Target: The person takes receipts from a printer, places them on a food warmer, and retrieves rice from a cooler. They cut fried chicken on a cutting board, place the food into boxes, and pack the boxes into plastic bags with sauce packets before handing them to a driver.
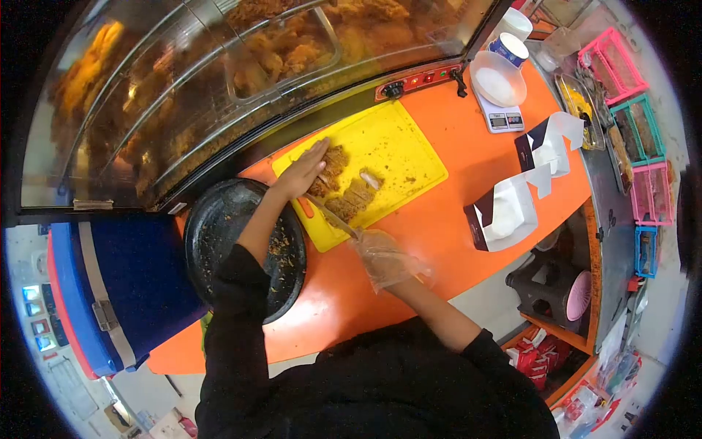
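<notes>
Black sleeves nearest the lens, both arms reaching forward over an orange counter point(439, 212). Left hand point(301, 174) bare, fingers flat, pressing down on the fried cutlet point(338, 183) at its upper-left end, not closed around anything. Right hand point(384, 256) in a clear plastic glove, clenched on the handle of a knife point(333, 216); blade runs up-left along the near side of the cutlet, just beside the cut strips. Cutlet lies on the yellow cutting board point(398, 150), left half of the board, already sliced into several pieces; 1 pale piece point(371, 178) sits slightly apart to the right. Crumbs scattered on the board. Round black tray point(219, 219) with crumbs sits left of the board, under the left forearm. 2 open white-and-dark paper boxes point(504, 212) stand right of the board. Digital scale with a white bowl point(497, 82) is at the counter's far right. Glass display case point(219, 80) holding fried food is behind the board. Blue cooler point(124, 285) far left
</notes>
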Demonstrator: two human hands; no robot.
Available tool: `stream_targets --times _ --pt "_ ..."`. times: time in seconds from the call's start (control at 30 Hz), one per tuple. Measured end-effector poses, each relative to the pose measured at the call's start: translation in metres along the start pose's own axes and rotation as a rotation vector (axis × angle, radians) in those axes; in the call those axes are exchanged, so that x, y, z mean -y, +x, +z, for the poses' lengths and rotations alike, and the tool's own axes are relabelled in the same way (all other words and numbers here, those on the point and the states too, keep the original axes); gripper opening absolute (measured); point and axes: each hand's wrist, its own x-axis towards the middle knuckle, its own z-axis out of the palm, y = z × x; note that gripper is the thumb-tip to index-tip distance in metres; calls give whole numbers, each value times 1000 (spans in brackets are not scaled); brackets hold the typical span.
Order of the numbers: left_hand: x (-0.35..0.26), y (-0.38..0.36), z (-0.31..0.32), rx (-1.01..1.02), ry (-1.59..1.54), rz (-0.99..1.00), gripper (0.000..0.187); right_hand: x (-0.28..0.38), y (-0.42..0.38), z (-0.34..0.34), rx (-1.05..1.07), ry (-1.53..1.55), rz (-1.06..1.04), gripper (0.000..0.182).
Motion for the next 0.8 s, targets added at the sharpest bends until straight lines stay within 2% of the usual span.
stream_targets --times 0.07,0.13,0.27,0.37,0.47,0.53,0.6,0.77,0.8 --pt "-12 3 -2 -188 -68 65 55 -13 1 5 -17 50 39 30" --pt "-18 7 -2 -171 -74 61 57 -33 6 11 -242 -89 -275 29" --pt "-18 15 -10 -251 -177 111 59 -16 -2 -29 -127 -95 -310 27" --pt "-27 15 -25 -369 -170 218 61 -11 1 -39 -81 -268 -280 24" --pt "-19 21 -20 -290 -98 200 58 -10 14 -36 -120 -316 -267 23" --pt "-17 26 -15 -287 -121 200 54 -10 18 -33 -46 -328 -219 22" --pt "-10 27 -7 -174 -200 197 52 -11 16 -36 -23 -306 -226 22" --pt "2 29 2 -118 -139 126 53 -16 29 -28 18 -307 -191 20" --pt "-1 32 1 -119 -142 119 53 -31 36 -19 82 -234 -83 19"
